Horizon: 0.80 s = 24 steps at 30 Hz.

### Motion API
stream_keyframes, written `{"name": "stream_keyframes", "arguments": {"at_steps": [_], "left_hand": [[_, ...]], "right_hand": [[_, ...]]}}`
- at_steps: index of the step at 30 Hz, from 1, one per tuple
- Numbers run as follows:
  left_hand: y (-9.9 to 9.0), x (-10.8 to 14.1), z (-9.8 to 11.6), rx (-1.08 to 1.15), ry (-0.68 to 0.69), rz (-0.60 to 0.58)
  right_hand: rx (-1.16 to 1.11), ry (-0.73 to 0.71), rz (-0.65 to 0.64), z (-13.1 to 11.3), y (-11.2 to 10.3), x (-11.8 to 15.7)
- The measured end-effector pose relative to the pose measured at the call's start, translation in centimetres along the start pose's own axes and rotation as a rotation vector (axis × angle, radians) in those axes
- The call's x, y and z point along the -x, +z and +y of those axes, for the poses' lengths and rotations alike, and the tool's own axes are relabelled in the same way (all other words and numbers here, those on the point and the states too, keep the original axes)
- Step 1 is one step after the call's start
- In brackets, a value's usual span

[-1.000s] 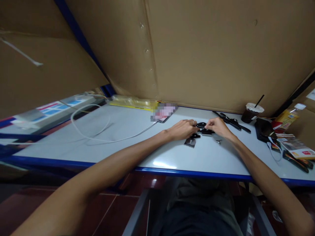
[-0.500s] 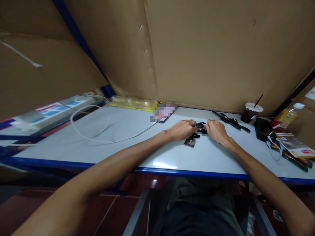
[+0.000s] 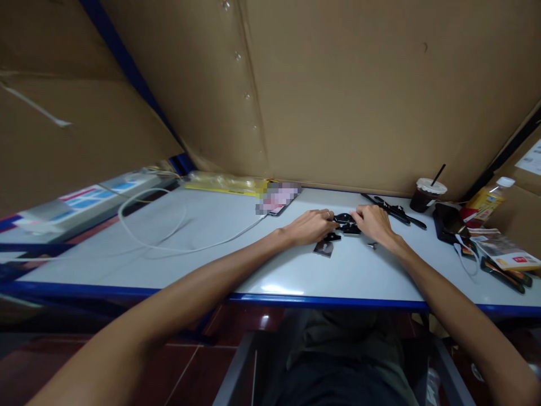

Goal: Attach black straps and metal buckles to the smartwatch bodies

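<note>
Over the white tabletop, my left hand point(image 3: 315, 225) and my right hand point(image 3: 372, 221) are closed around opposite ends of a black metal tool, seemingly a spokeshave point(image 3: 347, 221). Its middle shows between them, while my fingers cover the ends. Just below my left hand lies a small black part point(image 3: 333, 237). A flat grey metal plate point(image 3: 323, 250) with a dark cutout rests beside that part, nearer the table's front. Close to my right wrist is a small silver screw-like piece point(image 3: 372, 246).
More long black tools point(image 3: 395, 211) lie behind my right hand. A lidded drink cup point(image 3: 426, 194), a bottle point(image 3: 486, 200), a black box point(image 3: 450, 221) and packets point(image 3: 502, 248) stand right. A phone point(image 3: 281, 198) with a white cable point(image 3: 220, 245) lies left, before the cardboard wall point(image 3: 338, 101).
The view has shifted slightly. The silver piece near my right wrist now shows more fully. Both hands keep their hold on the black tool with little movement.
</note>
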<state>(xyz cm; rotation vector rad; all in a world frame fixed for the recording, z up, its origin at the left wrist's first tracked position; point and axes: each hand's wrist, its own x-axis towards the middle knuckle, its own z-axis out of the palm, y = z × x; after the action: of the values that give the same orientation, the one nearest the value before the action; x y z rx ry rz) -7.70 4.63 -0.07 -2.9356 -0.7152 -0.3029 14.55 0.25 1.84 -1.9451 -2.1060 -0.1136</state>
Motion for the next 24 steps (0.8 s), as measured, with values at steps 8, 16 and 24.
{"name": "stream_keyframes", "arguments": {"at_steps": [8, 16, 24], "left_hand": [[-0.1, 0.1, -0.1, 0.022, 0.005, 0.008], [-0.1, 0.1, 0.0, 0.019, 0.007, 0.008], [-0.1, 0.1, 0.0, -0.004, 0.012, 0.008]], "right_hand": [[-0.484, -0.099, 0.006, 1.4, 1.6, -1.4], [-0.529, -0.139, 0.009, 1.4, 1.4, -1.3], [-0.632, -0.053, -0.042, 0.8, 1.8, -1.3]]}}
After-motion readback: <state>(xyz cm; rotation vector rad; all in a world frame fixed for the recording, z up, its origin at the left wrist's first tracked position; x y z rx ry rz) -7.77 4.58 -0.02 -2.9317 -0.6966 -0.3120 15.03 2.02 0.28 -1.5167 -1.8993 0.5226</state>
